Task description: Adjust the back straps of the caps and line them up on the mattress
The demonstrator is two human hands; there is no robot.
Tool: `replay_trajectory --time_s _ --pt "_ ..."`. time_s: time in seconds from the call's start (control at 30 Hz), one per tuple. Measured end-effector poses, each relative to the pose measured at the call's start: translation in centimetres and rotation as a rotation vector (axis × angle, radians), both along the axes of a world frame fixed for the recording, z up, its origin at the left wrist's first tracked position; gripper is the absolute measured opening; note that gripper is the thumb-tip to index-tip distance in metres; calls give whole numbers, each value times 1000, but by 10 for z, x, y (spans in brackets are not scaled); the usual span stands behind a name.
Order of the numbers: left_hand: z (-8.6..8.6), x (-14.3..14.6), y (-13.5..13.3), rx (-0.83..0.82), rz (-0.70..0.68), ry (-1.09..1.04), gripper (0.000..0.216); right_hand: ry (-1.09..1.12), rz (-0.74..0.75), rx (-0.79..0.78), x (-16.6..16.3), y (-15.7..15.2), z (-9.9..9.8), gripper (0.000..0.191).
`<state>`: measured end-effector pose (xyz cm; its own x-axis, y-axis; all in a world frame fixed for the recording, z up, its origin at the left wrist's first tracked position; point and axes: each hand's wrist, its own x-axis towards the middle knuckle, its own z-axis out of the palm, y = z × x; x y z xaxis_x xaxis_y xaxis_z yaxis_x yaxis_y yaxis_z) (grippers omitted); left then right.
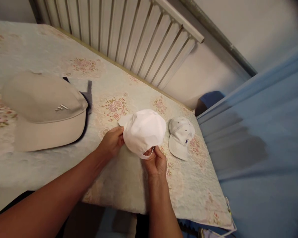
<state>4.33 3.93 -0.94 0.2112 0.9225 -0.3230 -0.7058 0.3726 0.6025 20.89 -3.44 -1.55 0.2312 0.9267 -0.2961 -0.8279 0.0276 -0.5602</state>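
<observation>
A white cap (144,130) is held just above the flowered bedspread (129,185), near its middle. My left hand (111,142) grips the cap's left edge by the brim, fingers closed on the cloth. My right hand (156,162) pinches the cap's back strap at its lower rim. A small pale grey cap (180,135) lies on the spread just right of the white one, apart from both hands. A large beige cap (43,109) with three stripes rests at the left, over a dark piece of cloth (88,96).
A white slatted rail (139,36) runs along the far edge of the bed. A blue surface (263,148) stands close on the right. The bed's near edge drops off below my forearms.
</observation>
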Motion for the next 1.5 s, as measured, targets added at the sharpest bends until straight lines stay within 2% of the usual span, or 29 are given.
replay_trajectory --time_s 0.1,0.3,0.47,0.53,0.67,0.73,0.83,0.93,1.03,1.2,1.5 --pt "1 0 2 57 4 42 16 14 10 -3 -4 -1 2 5" --pt "-2 0 7 -37 18 126 17 54 40 -47 -13 -4 6 5" --pt "5 -1 -7 75 22 68 12 70 -17 -34 -14 -4 11 6" --pt "8 0 -17 132 -39 20 20 51 -30 -26 -12 -3 12 6" --pt "13 3 -37 272 -254 -144 37 58 -32 -8 -10 -3 13 6" --pt "14 5 -43 314 -329 -170 31 85 -19 5 -12 -2 14 7" --pt "15 8 -49 292 -379 -152 17 124 -40 13 -15 -2 17 9" --pt "15 8 -50 264 -383 -151 11 125 -61 6 -16 -2 18 9" --pt "14 5 -46 266 -358 -178 16 81 -65 -31 -12 -1 18 6" --pt "12 1 -41 177 -290 -199 19 81 -119 -48 -6 -1 16 7" --pt "12 -2 -38 259 -298 -193 25 38 -104 -64 -10 -2 15 4"
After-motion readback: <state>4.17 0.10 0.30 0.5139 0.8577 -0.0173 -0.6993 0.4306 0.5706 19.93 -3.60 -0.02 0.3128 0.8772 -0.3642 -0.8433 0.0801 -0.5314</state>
